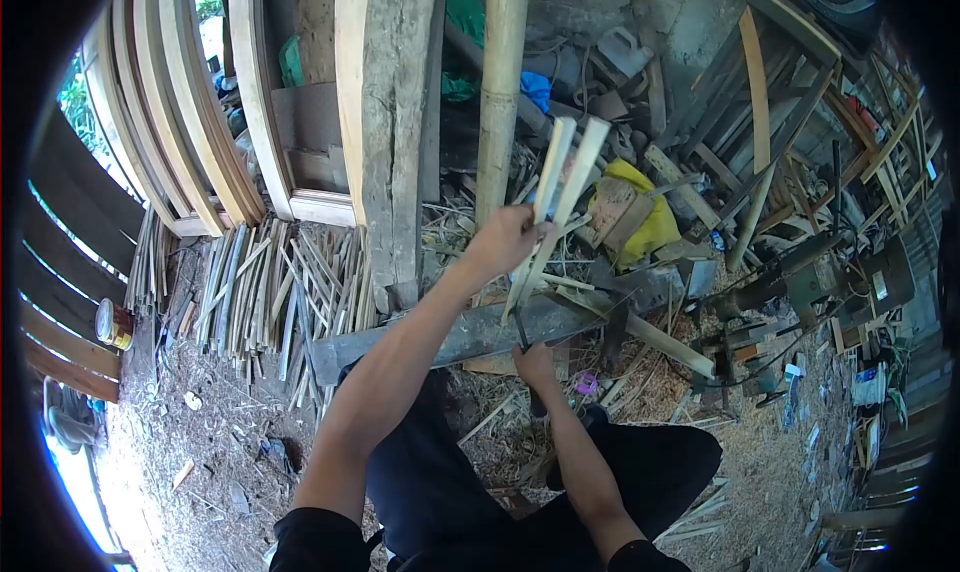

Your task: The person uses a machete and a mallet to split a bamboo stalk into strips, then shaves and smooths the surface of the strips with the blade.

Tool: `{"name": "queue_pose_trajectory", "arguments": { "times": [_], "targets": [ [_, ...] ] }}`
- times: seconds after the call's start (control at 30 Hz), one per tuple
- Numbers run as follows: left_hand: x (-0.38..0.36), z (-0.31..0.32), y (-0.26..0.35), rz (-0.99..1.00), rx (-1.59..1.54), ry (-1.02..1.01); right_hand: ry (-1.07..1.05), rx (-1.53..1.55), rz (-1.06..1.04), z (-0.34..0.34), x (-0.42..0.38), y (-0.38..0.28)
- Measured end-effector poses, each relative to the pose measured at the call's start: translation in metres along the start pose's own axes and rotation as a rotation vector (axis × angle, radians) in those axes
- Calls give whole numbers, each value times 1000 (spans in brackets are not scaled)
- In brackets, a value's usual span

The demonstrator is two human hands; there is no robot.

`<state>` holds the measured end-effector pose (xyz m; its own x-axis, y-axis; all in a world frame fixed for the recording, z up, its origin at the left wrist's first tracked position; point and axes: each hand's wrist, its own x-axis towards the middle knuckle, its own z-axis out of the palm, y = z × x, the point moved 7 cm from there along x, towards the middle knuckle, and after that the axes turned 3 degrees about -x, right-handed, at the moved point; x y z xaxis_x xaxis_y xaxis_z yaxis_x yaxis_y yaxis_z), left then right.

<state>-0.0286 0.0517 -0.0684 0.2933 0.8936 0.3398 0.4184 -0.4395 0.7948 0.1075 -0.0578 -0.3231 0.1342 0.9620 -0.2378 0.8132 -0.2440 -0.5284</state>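
My left hand (503, 240) is closed around split bamboo strips (583, 162), which stand up and fan apart at their top ends. Their lower ends slant down towards a thick wooden beam (440, 344) lying across in front of my knees. Just below, my right hand (536, 365) grips a knife (520, 330); its dark, narrow blade points up at the lower ends of the strips. The handle is mostly covered by my fingers.
Heaps of cut bamboo strips (245, 287) lie on the left. A wooden post (395, 122) and a bamboo pole (500, 102) rise ahead. Beyond the beam is a yellow sack (650, 227). Machinery (790, 282) stands right, and shavings cover the ground.
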Motion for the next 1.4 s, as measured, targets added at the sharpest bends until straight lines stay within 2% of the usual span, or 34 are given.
{"name": "queue_pose_trajectory", "arguments": {
  "times": [0.07,0.23,0.3,0.4,0.5,0.53,0.63,0.7,0.73,0.8,0.87,0.9,0.93,0.97,1.03,1.13,1.2,1.23,1.27,1.3,1.33,1.37,1.4],
  "targets": [
    [2,-4,-13,-67,-44,-11,-50,54,0,3,8,7],
    [4,-19,-21,-38,-51,9,-150,108,70,-9,2,-5],
    [5,-18,-25,-152,-79,-24,-330,299,202,-5,-5,-5],
    [9,-15,-15,-69,-37,-9,-410,476,282,-1,-3,2],
    [13,-9,-3,-14,57,18,-477,579,273,4,-6,8],
    [12,-5,-4,-52,60,1,-471,575,272,6,-8,11],
    [1,-2,0,-118,16,10,-388,544,210,27,-16,19],
    [-9,-9,17,-30,82,-14,100,214,-188,23,-6,11],
    [-15,-15,31,30,98,14,99,223,-212,20,1,1],
    [-19,-31,44,71,133,45,121,136,-58,3,3,5],
    [-23,-54,48,133,-29,272,80,200,33,-48,8,-17],
    [-22,-58,40,104,-37,286,196,230,-160,-72,21,-27],
    [-19,-65,32,106,-47,303,549,160,-343,-80,50,-8],
    [-16,-69,23,108,-58,320,410,201,-195,-145,14,-65],
    [-9,-73,7,89,-102,366,273,729,-98,-181,20,-78],
    [-5,-72,-3,74,-126,414,317,871,-59,-198,13,-81],
    [0,-65,-9,88,-98,391,330,750,19,-145,16,-42],
    [-1,-64,-10,84,-98,401,212,452,26,-84,31,5],
    [-3,-53,-7,56,-105,316,605,-129,-422,-3,58,79],
    [-3,-42,-1,39,-112,234,617,-136,-429,11,33,101],
    [-4,-35,4,63,-103,249,492,57,-318,33,27,109],
    [-6,-20,8,134,-12,170,354,248,-221,47,41,104],
    [-11,-5,7,176,67,87,344,242,-242,29,47,81]
  ]
}}
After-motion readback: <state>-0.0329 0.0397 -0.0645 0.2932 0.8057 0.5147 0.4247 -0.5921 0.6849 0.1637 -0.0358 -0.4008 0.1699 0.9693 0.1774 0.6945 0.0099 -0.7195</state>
